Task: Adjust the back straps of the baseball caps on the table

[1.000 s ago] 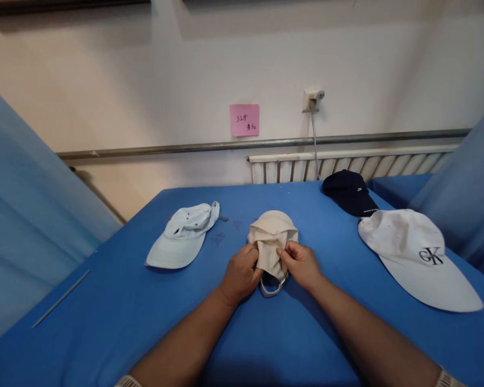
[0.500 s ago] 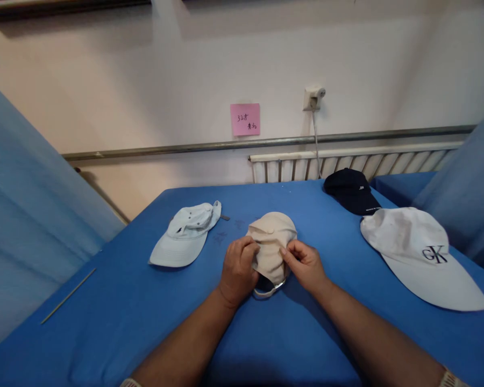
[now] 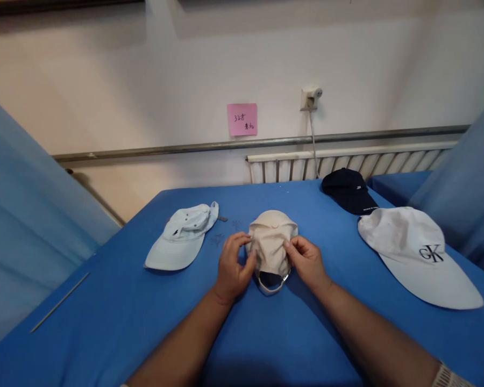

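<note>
A beige baseball cap (image 3: 271, 244) lies in the middle of the blue-covered table, its back strap and opening toward me. My left hand (image 3: 234, 266) is at the cap's left side, thumb and fingers apart, the fingertips at the fabric. On the other side my right hand (image 3: 307, 263) pinches the cap's right edge between thumb and fingers. The cap's brim is mostly hidden under the crown at the far end.
A pale blue cap (image 3: 181, 236) lies to the left, a thin stick (image 3: 59, 302) nearer the left edge. To the right are a navy cap (image 3: 349, 191) and a large white cap (image 3: 417, 258). Behind the table (image 3: 250, 333) runs a radiator (image 3: 298, 167); curtains (image 3: 28, 215) hang at both sides.
My left hand has loosened its grip, its thumb and fingers now apart. The beige cap has turned slightly and looks straighter, its strap more centred. My right hand still pinches its side.
</note>
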The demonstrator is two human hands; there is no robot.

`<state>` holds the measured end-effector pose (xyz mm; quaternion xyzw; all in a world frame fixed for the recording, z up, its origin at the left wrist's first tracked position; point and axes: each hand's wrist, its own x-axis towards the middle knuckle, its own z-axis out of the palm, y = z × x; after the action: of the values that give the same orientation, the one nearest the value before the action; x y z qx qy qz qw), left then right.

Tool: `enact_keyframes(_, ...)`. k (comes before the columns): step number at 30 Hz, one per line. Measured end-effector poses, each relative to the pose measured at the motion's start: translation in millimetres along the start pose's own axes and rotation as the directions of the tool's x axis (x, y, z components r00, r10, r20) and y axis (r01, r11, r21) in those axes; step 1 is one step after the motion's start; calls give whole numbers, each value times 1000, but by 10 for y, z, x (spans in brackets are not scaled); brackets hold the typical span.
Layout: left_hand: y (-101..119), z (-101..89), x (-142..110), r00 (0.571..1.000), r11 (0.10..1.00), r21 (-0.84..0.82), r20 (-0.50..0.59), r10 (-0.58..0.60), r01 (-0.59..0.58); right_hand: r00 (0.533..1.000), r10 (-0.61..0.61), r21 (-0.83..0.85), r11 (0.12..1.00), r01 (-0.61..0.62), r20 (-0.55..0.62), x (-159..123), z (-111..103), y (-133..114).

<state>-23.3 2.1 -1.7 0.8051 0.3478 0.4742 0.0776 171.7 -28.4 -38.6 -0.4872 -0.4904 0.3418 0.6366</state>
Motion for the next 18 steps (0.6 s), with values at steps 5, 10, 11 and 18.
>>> enact_keyframes(5,-240,31,55,972,990,-13,193,-134,139,999,-13,-45,999,15,53,-34,18,43)
enact_keyframes(10,-221,36,64,961,981,-48,216,-173,187,997,-43,-95,994,49,59,-32,13,70)
enact_keyframes(11,-211,23,70,967,981,-47,184,-176,188,997,-50,-114,992,56,58,-27,12,75)
enact_keyframes(18,-248,-56,99,983,983,14,12,-186,186,959,-282,-345,898,274,27,-58,-12,-65)
